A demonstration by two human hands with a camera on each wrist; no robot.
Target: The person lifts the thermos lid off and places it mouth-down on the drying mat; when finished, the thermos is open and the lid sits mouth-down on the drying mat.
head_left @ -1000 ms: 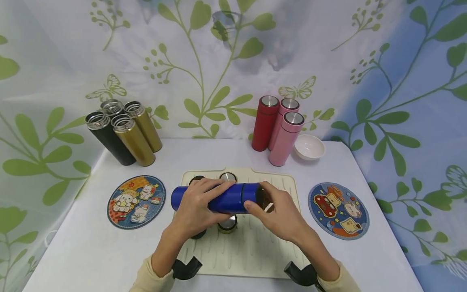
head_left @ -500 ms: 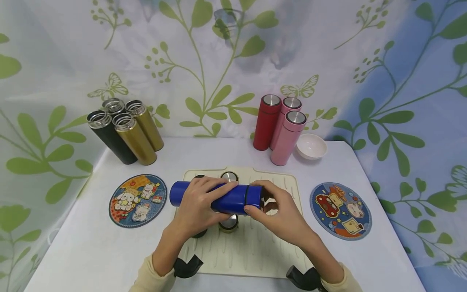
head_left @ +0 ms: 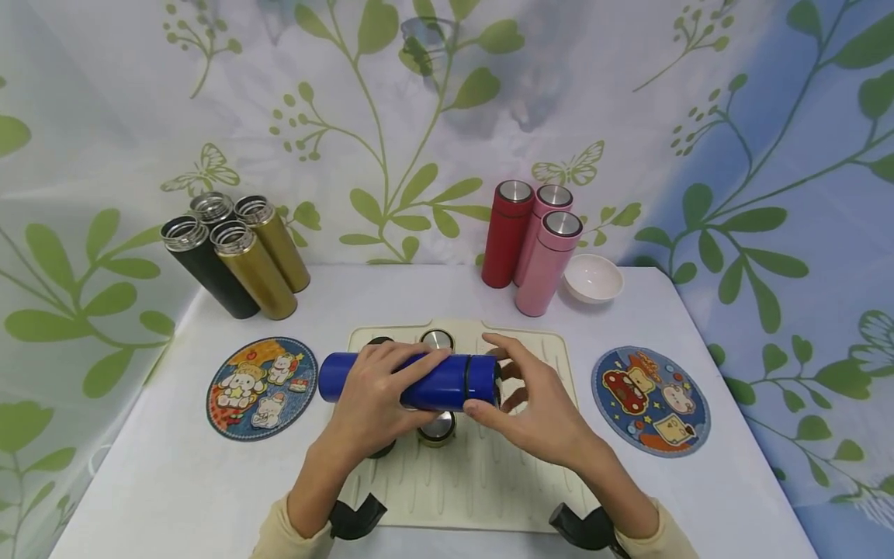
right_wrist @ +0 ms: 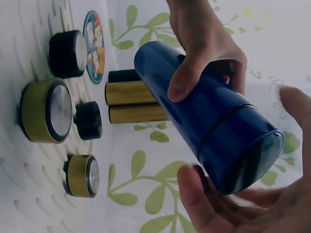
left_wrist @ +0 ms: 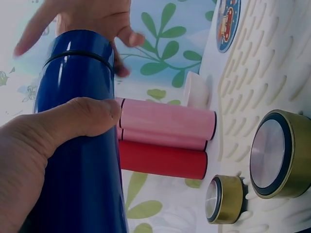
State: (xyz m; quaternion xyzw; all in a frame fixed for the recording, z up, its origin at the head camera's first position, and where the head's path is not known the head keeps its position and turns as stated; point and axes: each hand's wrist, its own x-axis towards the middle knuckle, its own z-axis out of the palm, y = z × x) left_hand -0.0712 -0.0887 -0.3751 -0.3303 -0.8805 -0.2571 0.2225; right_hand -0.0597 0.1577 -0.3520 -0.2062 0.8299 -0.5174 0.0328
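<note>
My left hand (head_left: 380, 388) grips the body of a blue thermos bottle (head_left: 436, 382), which lies nearly level above the cream draining mat (head_left: 489, 481). In the left wrist view the thumb (left_wrist: 82, 121) presses across the bottle. The blue lid (right_wrist: 243, 155), with its shiny end, is on the bottle and points to the right. Around that lid my right hand (head_left: 534, 404) is spread, thumb and fingers apart, with gaps to the lid in the right wrist view. Below the bottle, gold lids (right_wrist: 46, 110) and black lids (right_wrist: 68, 54) stand on the mat, partly hidden in the head view.
Lidless black and gold bottles (head_left: 254, 268) stand back left. One red bottle (head_left: 506, 241) and two pink bottles (head_left: 545, 272) with lids stand back right beside a white bowl (head_left: 594, 279). Round cartoon mats lie left (head_left: 261, 388) and right (head_left: 649, 400) of the draining mat.
My right fingers have loosened and spread away from the lid, which shows more now. The bottle has levelled from a slight tilt and shifted slightly left, still in my left hand.
</note>
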